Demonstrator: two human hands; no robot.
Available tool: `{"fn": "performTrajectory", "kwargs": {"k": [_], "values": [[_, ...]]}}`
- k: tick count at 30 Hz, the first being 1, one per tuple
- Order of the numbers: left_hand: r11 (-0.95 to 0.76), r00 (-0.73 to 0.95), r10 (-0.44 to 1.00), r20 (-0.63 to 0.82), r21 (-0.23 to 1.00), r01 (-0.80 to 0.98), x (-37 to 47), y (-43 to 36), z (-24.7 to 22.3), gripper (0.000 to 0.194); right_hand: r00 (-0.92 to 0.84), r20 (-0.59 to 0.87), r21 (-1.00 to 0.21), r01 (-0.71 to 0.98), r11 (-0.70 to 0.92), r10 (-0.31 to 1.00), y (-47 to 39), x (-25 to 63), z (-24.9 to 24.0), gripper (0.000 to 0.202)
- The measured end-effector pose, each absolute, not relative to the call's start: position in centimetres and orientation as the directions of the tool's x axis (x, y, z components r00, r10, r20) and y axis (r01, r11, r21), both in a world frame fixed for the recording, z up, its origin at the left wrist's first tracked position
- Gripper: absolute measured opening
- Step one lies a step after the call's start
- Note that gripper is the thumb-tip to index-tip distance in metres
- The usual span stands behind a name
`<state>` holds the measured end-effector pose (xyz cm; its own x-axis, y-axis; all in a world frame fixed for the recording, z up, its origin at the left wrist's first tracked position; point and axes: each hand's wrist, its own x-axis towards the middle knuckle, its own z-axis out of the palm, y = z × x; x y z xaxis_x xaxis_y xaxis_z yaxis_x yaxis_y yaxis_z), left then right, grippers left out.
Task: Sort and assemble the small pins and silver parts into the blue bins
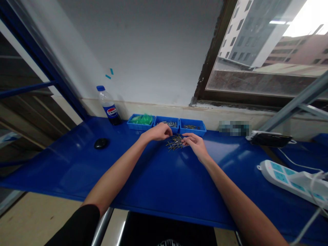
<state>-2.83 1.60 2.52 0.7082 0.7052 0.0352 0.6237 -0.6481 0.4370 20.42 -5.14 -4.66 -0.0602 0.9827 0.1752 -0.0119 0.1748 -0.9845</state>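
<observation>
A loose pile of long, thin screws (174, 142), brassy and silvery, lies on the blue tabletop (159, 184). My left hand (161, 131) is at the pile's upper left, in front of the middle blue bin (176, 130); its fingers curl inward and hide whatever is between them. On the pile's right edge, my right hand (195, 142) has thumb and fingertips pinched together, and what they hold is too small to make out. Silvery pieces of hardware fill part of the middle bin. Brassy screws lie in the right blue bin (200, 132), just behind my right hand.
The left blue bin (138, 128) contains green plastic bags (145, 119). A Pepsi bottle (110, 108) and a black mouse (101, 143) are farther left. At right are a phone-like device (270, 140), a white power strip (282, 181) and cables. A wall and window bound the back.
</observation>
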Motion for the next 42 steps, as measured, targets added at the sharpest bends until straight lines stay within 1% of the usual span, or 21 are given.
{"fn": "performTrajectory", "kwargs": {"k": [3,7,11,13,15,17,19,21,24,26,29,35,38,42], "values": [[-0.656,0.730,0.677,0.100,0.532,0.535,-2.5,1.1,2.8,0.022,-0.084,0.154,-0.988,-0.022,0.153,0.984,-5.3,20.2,-4.5,0.046],[-0.625,0.747,0.649,0.146,0.663,0.412,-1.7,0.6,2.7,0.014,-0.136,0.110,-0.991,-0.093,0.098,0.985,-5.6,19.9,-4.6,0.046],[-0.599,0.753,0.641,0.150,0.711,0.368,-1.2,0.4,2.5,0.008,-0.133,0.069,-0.984,-0.173,0.045,0.989,-5.5,19.8,-4.9,0.042],[-0.606,0.752,0.645,0.135,0.690,0.396,-1.3,0.4,2.4,0.009,-0.115,0.038,-0.984,-0.177,0.017,0.993,-5.3,19.9,-4.9,0.041],[-0.626,0.752,0.654,0.088,0.621,0.472,-1.6,0.5,2.4,0.013,-0.071,0.040,-0.989,-0.143,0.030,0.997,-5.2,20.0,-4.7,0.038],[-0.649,0.753,0.658,0.013,0.517,0.558,-2.0,0.8,2.3,0.022,0.002,0.090,-0.989,-0.115,0.089,0.996,-5.1,20.2,-4.4,0.036],[-0.665,0.753,0.655,-0.065,0.424,0.615,-2.3,1.1,2.0,0.031,0.072,0.159,-0.978,-0.121,0.167,0.985,-5.0,20.4,-4.2,0.036],[-0.673,0.748,0.654,-0.112,0.365,0.643,-2.4,1.4,1.6,0.034,0.107,0.200,-0.966,-0.145,0.214,0.974,-4.9,20.7,-4.1,0.040],[-0.676,0.741,0.661,-0.119,0.335,0.657,-2.3,1.5,1.2,0.030,0.115,0.189,-0.966,-0.155,0.206,0.975,-4.8,21.0,-4.3,0.051],[-0.671,0.735,0.670,-0.105,0.339,0.660,-2.1,1.4,1.1,0.025,0.105,0.167,-0.973,-0.143,0.181,0.980,-4.7,21.1,-4.5,0.050],[-0.659,0.728,0.677,-0.105,0.353,0.664,-2.0,1.3,1.2,0.018,0.078,0.142,-0.981,-0.126,0.151,0.987,-4.8,21.0,-4.5,0.044],[-0.652,0.727,0.677,-0.111,0.368,0.663,-2.6,1.6,1.5,0.011,0.056,0.112,-0.986,-0.122,0.118,0.992,-4.9,20.9,-4.3,0.039],[-0.644,0.732,0.680,-0.032,0.450,0.618,-2.9,1.6,2.0,0.007,0.042,0.112,-0.987,-0.108,0.116,0.993,-4.9,20.9,-4.2,0.038],[-0.636,0.726,0.675,0.130,0.602,0.483,-2.5,1.1,2.7,0.006,-0.003,0.098,-0.991,-0.087,0.097,0.995,-5.1,20.8,-4.1,0.039]]}}
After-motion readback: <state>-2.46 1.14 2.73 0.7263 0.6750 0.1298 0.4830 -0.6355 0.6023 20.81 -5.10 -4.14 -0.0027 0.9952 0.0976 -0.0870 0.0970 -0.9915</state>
